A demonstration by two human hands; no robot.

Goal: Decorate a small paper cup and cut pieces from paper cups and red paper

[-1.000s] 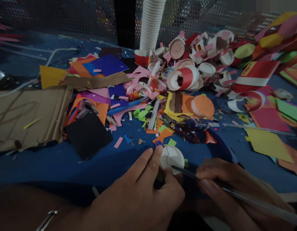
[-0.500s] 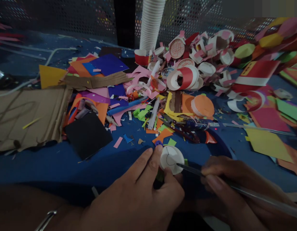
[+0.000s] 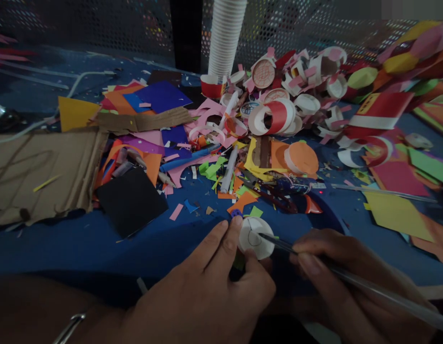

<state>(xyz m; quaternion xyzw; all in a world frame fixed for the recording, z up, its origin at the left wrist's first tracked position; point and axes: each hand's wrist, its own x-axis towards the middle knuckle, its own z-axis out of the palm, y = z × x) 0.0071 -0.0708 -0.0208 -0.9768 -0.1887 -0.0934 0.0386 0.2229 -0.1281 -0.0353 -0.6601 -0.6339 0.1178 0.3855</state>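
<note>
My left hand (image 3: 210,282) pinches a small white paper disc (image 3: 256,237) between thumb and fingers, holding it just above the blue table. Thin drawn lines, including a small loop, show on the disc's face. My right hand (image 3: 346,277) grips a slim clear-barrelled pen (image 3: 350,277). Its dark tip rests on the right side of the disc. A metal bracelet (image 3: 69,328) circles my left wrist at the bottom edge.
Coloured paper scraps (image 3: 207,167) litter the blue table (image 3: 63,248). Brown cardboard (image 3: 38,172) and a black square (image 3: 131,200) lie left. Cut paper cups (image 3: 278,114) pile behind, with a tall white cup stack (image 3: 226,36). Scissors (image 3: 275,193) lie beyond the disc.
The pen tip has moved up and left across the disc, and a small drawn loop now shows on it. My left hand keeps the same hold.
</note>
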